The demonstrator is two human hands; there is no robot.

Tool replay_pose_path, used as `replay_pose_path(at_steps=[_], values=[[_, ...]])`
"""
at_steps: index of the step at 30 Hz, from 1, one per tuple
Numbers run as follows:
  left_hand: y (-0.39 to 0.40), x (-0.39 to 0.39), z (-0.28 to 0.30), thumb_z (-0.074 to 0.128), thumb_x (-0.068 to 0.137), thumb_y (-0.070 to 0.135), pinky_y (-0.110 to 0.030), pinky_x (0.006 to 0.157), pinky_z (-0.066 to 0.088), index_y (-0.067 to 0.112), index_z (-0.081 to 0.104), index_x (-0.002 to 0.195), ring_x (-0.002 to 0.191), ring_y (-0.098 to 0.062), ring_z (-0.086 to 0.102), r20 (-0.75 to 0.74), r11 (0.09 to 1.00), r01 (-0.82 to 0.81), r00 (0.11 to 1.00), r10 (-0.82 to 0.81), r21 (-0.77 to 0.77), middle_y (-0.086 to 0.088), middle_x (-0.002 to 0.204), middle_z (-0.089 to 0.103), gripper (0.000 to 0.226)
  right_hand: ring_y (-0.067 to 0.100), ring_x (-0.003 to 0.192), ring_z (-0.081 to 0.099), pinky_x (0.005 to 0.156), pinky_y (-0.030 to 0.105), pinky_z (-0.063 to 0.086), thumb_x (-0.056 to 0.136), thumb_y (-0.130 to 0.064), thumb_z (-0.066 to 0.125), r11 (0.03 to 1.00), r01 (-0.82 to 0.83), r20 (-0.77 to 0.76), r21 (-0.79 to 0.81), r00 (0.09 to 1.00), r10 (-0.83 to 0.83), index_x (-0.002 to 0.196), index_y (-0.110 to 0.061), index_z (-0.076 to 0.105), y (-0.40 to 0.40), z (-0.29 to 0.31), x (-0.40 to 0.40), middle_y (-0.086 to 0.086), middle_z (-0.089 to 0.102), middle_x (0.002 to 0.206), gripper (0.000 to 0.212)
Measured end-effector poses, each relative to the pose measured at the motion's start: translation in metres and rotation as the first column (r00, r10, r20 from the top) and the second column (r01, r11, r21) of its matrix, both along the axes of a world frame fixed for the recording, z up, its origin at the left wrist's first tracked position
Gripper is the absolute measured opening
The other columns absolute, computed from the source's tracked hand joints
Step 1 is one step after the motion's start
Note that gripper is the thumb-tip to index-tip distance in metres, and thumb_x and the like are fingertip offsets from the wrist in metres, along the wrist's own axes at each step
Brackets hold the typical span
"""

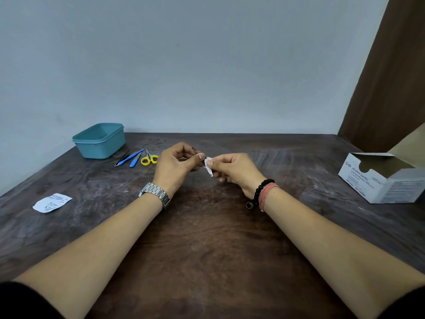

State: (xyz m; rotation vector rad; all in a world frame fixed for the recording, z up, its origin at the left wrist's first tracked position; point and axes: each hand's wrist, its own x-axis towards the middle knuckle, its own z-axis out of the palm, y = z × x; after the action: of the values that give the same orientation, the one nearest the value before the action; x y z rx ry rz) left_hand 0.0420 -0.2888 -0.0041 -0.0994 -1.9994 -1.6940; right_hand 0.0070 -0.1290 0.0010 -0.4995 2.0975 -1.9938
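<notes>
Both hands are up just above the middle of the counter (207,226), fingers curled. The left hand (177,164) pinches a small metal tool (210,173) (maybe a clipper, it's mostly hidden tbh). The right hand (234,169) pinches a white swab (208,162) right against it. Further out to the left are yellow scissors (149,159), a blue-handled tool (136,157), black tweezers (123,157) and a teal tub (99,141). A torn wrapper (51,202) lies near the left edge, and an opened swab box (379,180) sits far right.
</notes>
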Motion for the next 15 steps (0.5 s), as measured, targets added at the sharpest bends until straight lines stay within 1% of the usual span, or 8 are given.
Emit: replay_pose_path(at_steps=[2,5,6,8,10,13,15], values=[[-0.0018,-0.0013,-0.0017,0.075,0.08,0.009,-0.03,0.066,0.056,0.011,0.063,0.071,0.067,-0.016,0.068,-0.005,1.0,-0.016,1.0,0.016,-0.009,-0.004,0.077,0.07,0.015,0.006,0.06,0.06,0.05,0.015,0.045,0.084,-0.019,0.072,1.0,0.008,-0.02,0.016,1.0,-0.008,0.094,-0.004,0.073,0.0008,0.0016,-0.0001,0.006,0.07,0.076,0.018],[-0.004,-0.0023,-0.0033,0.077,0.079,0.016,-0.039,0.069,0.055,0.009,0.063,0.072,0.071,-0.018,0.064,-0.02,0.996,-0.029,0.999,0.027,-0.09,-0.005,0.079,0.071,0.016,0.008,0.064,0.06,0.054,0.017,0.047,0.085,-0.025,0.071,0.998,0.012,-0.089,0.064,0.996,-0.006,0.093,-0.007,0.075,0.0013,0.002,-0.0011,0.015,0.073,0.085,0.02],[-0.0045,-0.002,-0.0031,0.077,0.079,0.017,-0.042,0.07,0.054,0.01,0.063,0.071,0.071,-0.018,0.063,-0.022,0.994,-0.025,0.999,0.023,-0.103,-0.005,0.079,0.071,0.017,0.008,0.065,0.061,0.055,0.018,0.047,0.086,-0.027,0.071,0.996,0.008,-0.114,0.083,0.994,0.002,0.093,-0.007,0.075,0.001,0.0014,-0.0014,0.016,0.073,0.087,0.021],[-0.0041,-0.0009,-0.0021,0.077,0.079,0.017,-0.039,0.07,0.053,0.016,0.063,0.069,0.071,-0.013,0.062,-0.032,0.992,-0.019,0.999,0.015,-0.123,-0.003,0.078,0.07,0.017,0.008,0.067,0.062,0.055,0.019,0.046,0.087,-0.029,0.069,0.993,-0.006,-0.151,0.116,0.988,0.023,0.092,-0.008,0.076,0.0004,0.0,-0.0016,0.012,0.073,0.083,0.022],[-0.0034,0.0003,-0.0013,0.076,0.079,0.016,-0.032,0.072,0.05,0.019,0.062,0.069,0.072,-0.008,0.061,-0.061,0.987,-0.031,0.998,0.022,-0.156,-0.002,0.078,0.069,0.018,0.008,0.067,0.063,0.054,0.018,0.045,0.088,-0.029,0.068,0.989,-0.023,-0.171,0.148,0.984,0.049,0.09,-0.009,0.076,-0.0001,-0.0002,-0.0009,0.008,0.071,0.079,0.022],[-0.0043,-0.0006,-0.0012,0.076,0.08,0.016,-0.028,0.073,0.049,0.017,0.061,0.07,0.075,-0.009,0.061,-0.079,0.984,-0.051,0.996,0.038,-0.171,-0.008,0.08,0.07,0.017,0.008,0.066,0.063,0.053,0.017,0.045,0.089,-0.028,0.066,0.981,-0.056,-0.175,0.186,0.981,0.089,0.089,-0.009,0.075,0.0002,-0.0005,-0.0009,0.006,0.071,0.078,0.02],[-0.0052,-0.0022,-0.0023,0.076,0.08,0.018,-0.027,0.07,0.047,0.013,0.063,0.072,0.073,-0.009,0.06,-0.074,0.983,-0.042,0.997,0.029,-0.181,-0.008,0.079,0.069,0.016,0.007,0.066,0.063,0.053,0.017,0.045,0.089,-0.028,0.067,0.983,-0.05,-0.175,0.179,0.981,0.081,0.09,-0.008,0.075,0.0004,-0.0004,-0.0012,0.007,0.071,0.078,0.021]])
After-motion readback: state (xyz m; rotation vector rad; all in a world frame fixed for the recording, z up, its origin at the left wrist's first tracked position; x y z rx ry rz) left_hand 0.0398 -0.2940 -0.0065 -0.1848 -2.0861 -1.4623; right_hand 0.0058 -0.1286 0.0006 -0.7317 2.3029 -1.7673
